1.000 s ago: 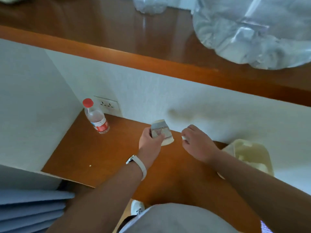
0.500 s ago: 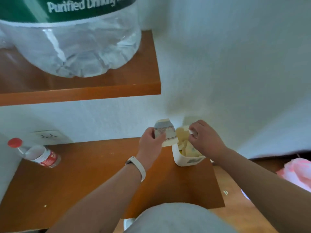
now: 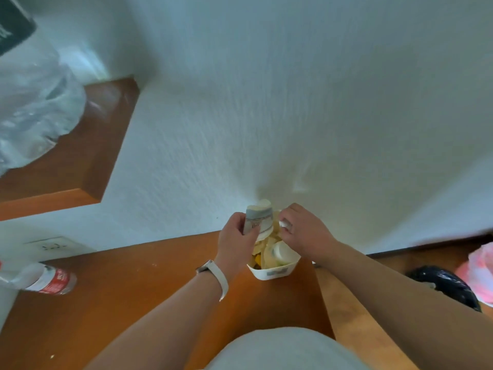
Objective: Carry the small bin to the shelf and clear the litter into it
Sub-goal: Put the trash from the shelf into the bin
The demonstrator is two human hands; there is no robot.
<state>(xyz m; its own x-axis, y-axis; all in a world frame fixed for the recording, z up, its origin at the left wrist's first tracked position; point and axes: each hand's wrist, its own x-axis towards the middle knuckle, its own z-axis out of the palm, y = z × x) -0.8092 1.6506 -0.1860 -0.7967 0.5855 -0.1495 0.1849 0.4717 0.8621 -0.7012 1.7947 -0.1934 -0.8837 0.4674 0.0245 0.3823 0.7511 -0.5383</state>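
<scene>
Small bin [image 3: 272,272], white and already holding pale scraps, sits on the wooden shelf [image 3: 133,289] against the wall, just below the frame's centre. Above it the left hand [image 3: 236,240] wraps its grip around a paper cup [image 3: 259,219]. Its neighbour, the right hand [image 3: 304,233], pinches a small white scrap [image 3: 285,224] over the bin. A red-labelled bottle [image 3: 45,280] lies at the left edge.
</scene>
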